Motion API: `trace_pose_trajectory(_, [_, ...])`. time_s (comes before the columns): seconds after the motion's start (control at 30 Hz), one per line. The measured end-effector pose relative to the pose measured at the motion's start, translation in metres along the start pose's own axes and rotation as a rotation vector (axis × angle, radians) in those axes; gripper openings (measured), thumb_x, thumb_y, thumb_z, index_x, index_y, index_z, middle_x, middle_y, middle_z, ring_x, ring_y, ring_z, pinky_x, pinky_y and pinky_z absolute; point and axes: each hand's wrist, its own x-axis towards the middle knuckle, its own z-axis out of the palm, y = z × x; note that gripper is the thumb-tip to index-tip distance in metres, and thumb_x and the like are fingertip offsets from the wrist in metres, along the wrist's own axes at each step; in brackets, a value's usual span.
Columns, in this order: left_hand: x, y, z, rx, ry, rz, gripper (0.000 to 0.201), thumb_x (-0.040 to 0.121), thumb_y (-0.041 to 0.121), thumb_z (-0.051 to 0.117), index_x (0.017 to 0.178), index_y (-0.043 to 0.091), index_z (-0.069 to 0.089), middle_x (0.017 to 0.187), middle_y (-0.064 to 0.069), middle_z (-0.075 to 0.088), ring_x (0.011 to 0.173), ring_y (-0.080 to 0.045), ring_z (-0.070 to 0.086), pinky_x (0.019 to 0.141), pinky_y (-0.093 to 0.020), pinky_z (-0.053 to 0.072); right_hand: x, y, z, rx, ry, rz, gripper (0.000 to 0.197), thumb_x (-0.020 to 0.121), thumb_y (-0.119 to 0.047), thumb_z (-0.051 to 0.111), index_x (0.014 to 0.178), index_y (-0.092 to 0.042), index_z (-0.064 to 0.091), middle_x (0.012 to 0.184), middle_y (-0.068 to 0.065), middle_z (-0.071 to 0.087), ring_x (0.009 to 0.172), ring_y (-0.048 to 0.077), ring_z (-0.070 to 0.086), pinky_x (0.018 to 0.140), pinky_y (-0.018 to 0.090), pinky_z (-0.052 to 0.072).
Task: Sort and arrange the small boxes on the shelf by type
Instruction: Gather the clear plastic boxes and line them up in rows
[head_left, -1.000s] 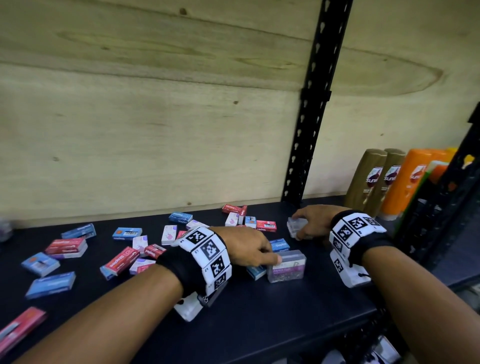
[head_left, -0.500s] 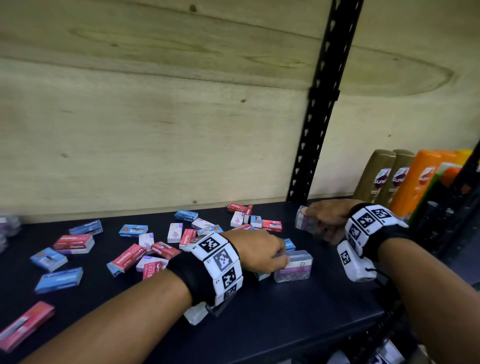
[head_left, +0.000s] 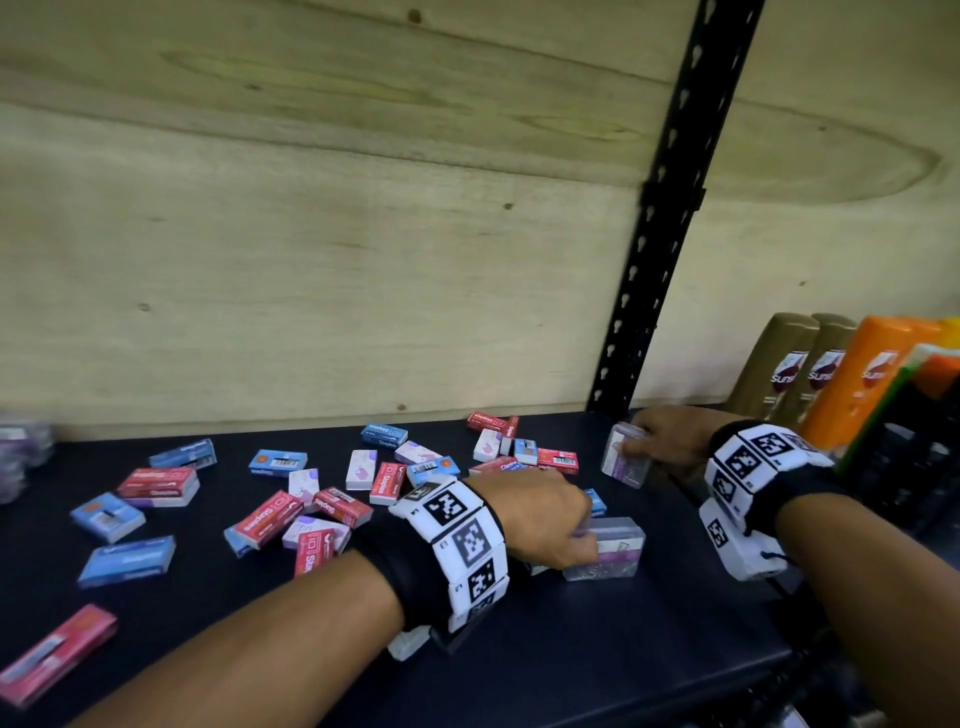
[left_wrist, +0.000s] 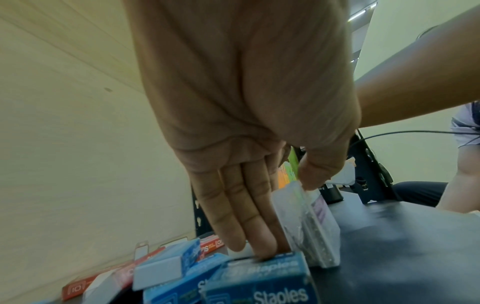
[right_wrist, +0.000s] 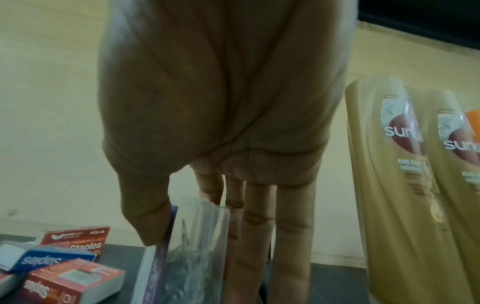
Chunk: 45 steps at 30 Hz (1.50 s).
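Observation:
Red, blue and white small staple boxes (head_left: 270, 517) lie scattered over the dark shelf (head_left: 649, 623). My left hand (head_left: 587, 535) pinches a clear plastic box (head_left: 618, 551) that rests on the shelf near the front. In the left wrist view the thumb and fingers of the left hand (left_wrist: 291, 216) hold this clear box (left_wrist: 314, 232) from both sides, and the fingertips touch a blue staples box (left_wrist: 259, 283). My right hand (head_left: 641, 441) grips a second clear box (head_left: 623, 460), tilted on end by the black post. The right wrist view shows that box (right_wrist: 207, 218) between thumb and fingers.
Gold and orange shampoo bottles (head_left: 810, 374) stand at the right, close to my right wrist. A black perforated upright (head_left: 649, 260) rises behind the right hand, and a plywood back panel (head_left: 311, 234) closes the rear. More clear boxes (head_left: 21, 452) sit at the far left.
My right hand has raised its clear box off the shelf and tipped it on end. The left hand has stayed on its clear box, fingers closing more around it.

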Motion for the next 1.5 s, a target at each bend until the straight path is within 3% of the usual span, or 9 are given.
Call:
trace_pose_trajectory(0.17, [-0.005, 0.000, -0.001, -0.036, 0.015, -0.008, 0.039, 0.095, 0.039, 0.046, 0.109, 0.007, 0.062, 0.098, -0.011, 0.065, 0.089, -0.027, 0.061, 0.077, -0.038, 0.053, -0.008, -0.005, -0.011, 0.004, 0.005, -0.056, 0.017, 0.094, -0.033, 0.061, 0.101, -0.018, 0.057, 0.100, 0.004, 0.069, 0.080, 0.014, 0.063, 0.066, 0.024, 0.047])
trace_pose_trajectory(0.3, [-0.020, -0.010, -0.010, -0.103, 0.069, -0.038, 0.033, 0.094, 0.039, 0.048, 0.110, 0.013, 0.061, 0.102, -0.007, 0.067, 0.092, -0.024, 0.060, 0.083, -0.037, 0.052, -0.021, -0.016, -0.023, 0.061, 0.063, -0.130, 0.019, 0.092, -0.030, 0.065, 0.099, -0.014, 0.057, 0.094, 0.002, 0.067, 0.076, 0.013, 0.061, 0.059, 0.018, 0.043])
trace_pose_trajectory(0.53, [-0.090, -0.048, -0.042, -0.090, 0.139, -0.195, 0.033, 0.091, 0.044, 0.050, 0.107, 0.017, 0.062, 0.099, -0.002, 0.067, 0.086, -0.021, 0.061, 0.079, -0.037, 0.053, -0.030, -0.062, -0.035, 0.302, 0.073, -0.282, 0.023, 0.087, -0.023, 0.072, 0.092, -0.016, 0.050, 0.089, 0.008, 0.067, 0.066, 0.015, 0.066, 0.067, 0.036, 0.058])
trace_pose_trajectory(0.67, [-0.145, -0.071, -0.053, -0.114, 0.152, -0.342, 0.034, 0.092, 0.042, 0.051, 0.114, 0.018, 0.061, 0.107, 0.001, 0.065, 0.092, -0.017, 0.060, 0.082, -0.033, 0.052, -0.032, -0.112, -0.042, 0.292, 0.047, -0.401, 0.022, 0.088, -0.021, 0.071, 0.093, -0.015, 0.050, 0.091, 0.009, 0.064, 0.070, 0.017, 0.064, 0.070, 0.037, 0.058])
trace_pose_trajectory(0.8, [-0.200, -0.090, -0.057, -0.099, 0.133, -0.483, 0.031, 0.093, 0.041, 0.053, 0.114, 0.019, 0.061, 0.109, 0.003, 0.065, 0.089, -0.014, 0.057, 0.074, -0.025, 0.044, -0.038, -0.165, -0.048, 0.220, 0.030, -0.534, 0.026, 0.086, -0.029, 0.073, 0.092, -0.018, 0.050, 0.099, 0.011, 0.065, 0.071, 0.019, 0.064, 0.074, 0.043, 0.057])
trace_pose_trajectory(0.93, [-0.264, -0.109, -0.053, -0.097, 0.091, -0.614, 0.031, 0.092, 0.041, 0.054, 0.114, 0.021, 0.062, 0.109, 0.006, 0.066, 0.088, -0.012, 0.059, 0.075, -0.026, 0.047, -0.051, -0.225, -0.050, 0.067, 0.058, -0.657, 0.027, 0.085, -0.039, 0.072, 0.096, -0.024, 0.053, 0.102, -0.001, 0.062, 0.084, 0.017, 0.058, 0.082, 0.037, 0.049])
trace_pose_trajectory(1.07, [-0.333, -0.122, -0.045, -0.110, 0.053, -0.747, 0.030, 0.092, 0.040, 0.054, 0.115, 0.023, 0.063, 0.109, 0.008, 0.067, 0.093, -0.011, 0.061, 0.085, -0.028, 0.050, -0.067, -0.287, -0.042, 0.017, 0.037, -0.800, 0.027, 0.086, -0.035, 0.073, 0.103, -0.023, 0.055, 0.089, -0.005, 0.054, 0.079, 0.013, 0.050, 0.072, 0.030, 0.040])
trace_pose_trajectory(1.27, [-0.422, -0.136, -0.031, -0.189, 0.031, -0.926, 0.023, 0.093, 0.040, 0.055, 0.108, 0.027, 0.064, 0.099, 0.016, 0.065, 0.076, 0.003, 0.057, 0.068, -0.014, 0.043, -0.085, -0.366, -0.017, 0.037, -0.049, -0.959, 0.028, 0.084, -0.038, 0.075, 0.102, -0.025, 0.057, 0.088, -0.009, 0.059, 0.077, 0.009, 0.054, 0.072, 0.026, 0.043])
trace_pose_trajectory(1.5, [-0.482, -0.146, -0.006, -0.277, -0.067, -1.055, 0.016, 0.091, 0.046, 0.056, 0.098, 0.036, 0.065, 0.093, 0.022, 0.066, 0.082, 0.004, 0.059, 0.073, -0.017, 0.045, -0.116, -0.438, 0.023, -0.050, -0.111, -1.079, 0.029, 0.083, -0.045, 0.072, 0.101, -0.026, 0.059, 0.094, -0.008, 0.064, 0.083, 0.012, 0.059, 0.073, 0.029, 0.046])
